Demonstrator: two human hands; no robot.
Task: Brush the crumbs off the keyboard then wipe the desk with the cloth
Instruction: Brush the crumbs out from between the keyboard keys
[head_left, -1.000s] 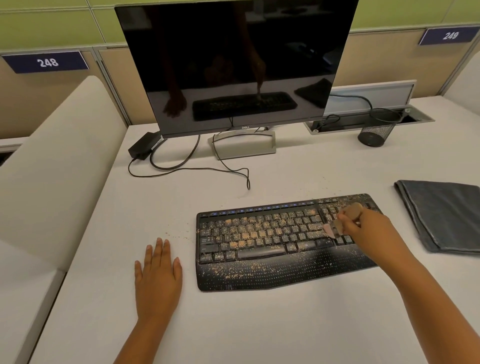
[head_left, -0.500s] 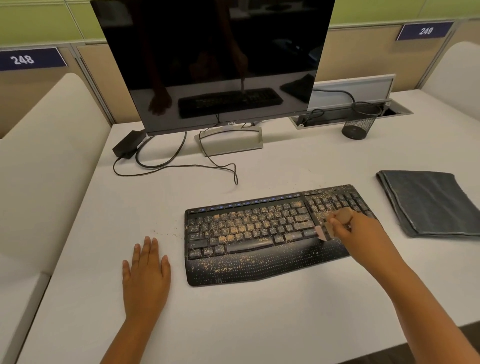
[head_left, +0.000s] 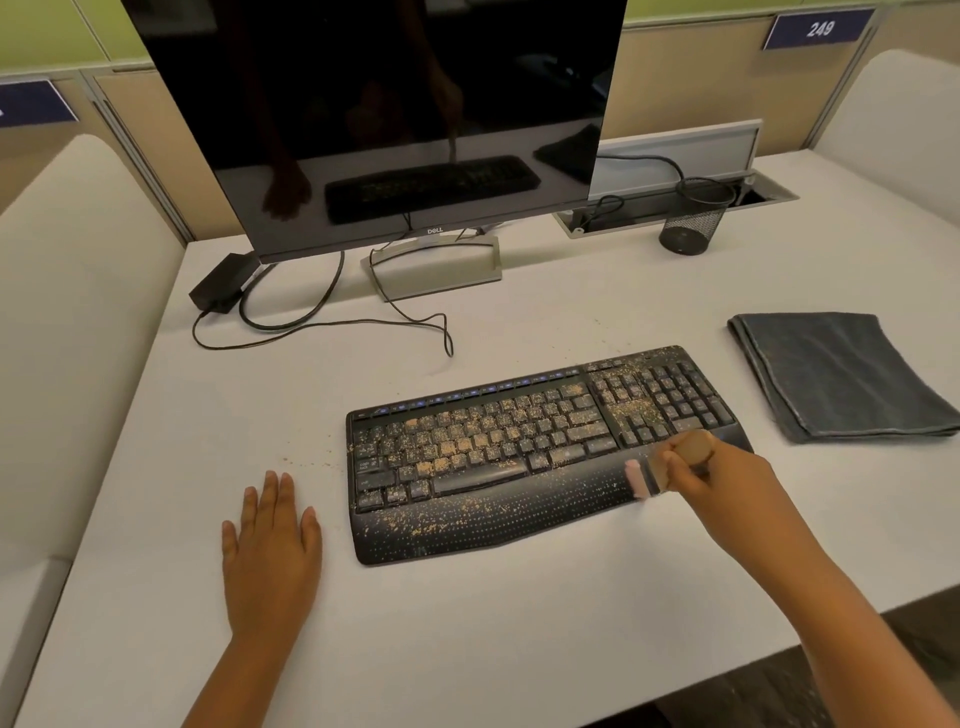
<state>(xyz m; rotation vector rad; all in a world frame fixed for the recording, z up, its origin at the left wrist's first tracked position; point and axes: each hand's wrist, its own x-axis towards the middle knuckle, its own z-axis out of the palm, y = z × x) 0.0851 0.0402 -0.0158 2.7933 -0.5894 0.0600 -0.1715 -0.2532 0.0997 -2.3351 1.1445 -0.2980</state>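
Where partitions back it, white desk (head_left: 467, 623), crumbed keyboard (head_left: 519, 457), folded cloth (head_left: 841, 374)

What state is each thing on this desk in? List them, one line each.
keyboard: flat on the desk, strewn with crumbs, number pad mostly cleaner.
brush: gripped, bristles at the palm rest's right end.
right hand: grips the brush.
left hand: flat on the desk, fingers straight, beside the keyboard.
cloth: folded, untouched, right of the keyboard.
monitor: screen dark.
mesh cup: upright.
desk: a few crumbs left of the keyboard.
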